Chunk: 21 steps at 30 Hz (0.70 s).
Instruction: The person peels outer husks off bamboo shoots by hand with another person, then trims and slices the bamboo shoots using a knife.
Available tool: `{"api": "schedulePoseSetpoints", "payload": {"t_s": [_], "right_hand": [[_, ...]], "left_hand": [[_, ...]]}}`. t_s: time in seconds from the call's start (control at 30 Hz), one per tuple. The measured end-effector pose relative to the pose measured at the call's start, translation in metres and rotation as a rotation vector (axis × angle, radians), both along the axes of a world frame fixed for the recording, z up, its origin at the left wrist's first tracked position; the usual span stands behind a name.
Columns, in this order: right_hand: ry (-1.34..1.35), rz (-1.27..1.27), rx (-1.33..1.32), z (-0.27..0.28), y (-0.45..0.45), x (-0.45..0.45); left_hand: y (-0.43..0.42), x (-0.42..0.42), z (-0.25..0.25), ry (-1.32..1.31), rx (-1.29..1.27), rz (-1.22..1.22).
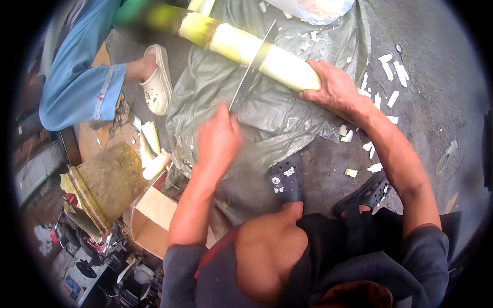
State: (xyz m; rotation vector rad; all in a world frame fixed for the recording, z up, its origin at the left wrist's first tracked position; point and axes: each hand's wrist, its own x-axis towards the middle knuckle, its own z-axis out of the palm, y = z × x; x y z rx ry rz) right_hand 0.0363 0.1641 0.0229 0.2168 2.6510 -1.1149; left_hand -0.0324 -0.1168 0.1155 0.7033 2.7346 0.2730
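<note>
Looking down from up high

One camera is worn on the head. It looks forward and steeply down at the ground (441, 118). The knee (272, 249) and grey sleeves (185, 274) are closest and look big at the bottom. The dark shoes (288, 184) are farther down. The pale stalk (287, 65) is farther out, near the top. The view is wide and round, with black corners.

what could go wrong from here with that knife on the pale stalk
The knife in the left-hand grip might skid along the pale stalk toward the right-hand grip at its end. The rumpled sheet beneath could slide and let the stalk shift. Loose chips near a dark clog might make footing slippery.
</note>
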Motion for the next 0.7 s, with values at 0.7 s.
{"api": "schedulePoseSetpoints", "payload": {"t_s": [0.7], "right_hand": [[0.099, -0.219, 0.211, 0.002, -0.054, 0.022]], "left_hand": [[0.017, -0.027, 0.025, -0.091, -0.048, -0.081]]}}
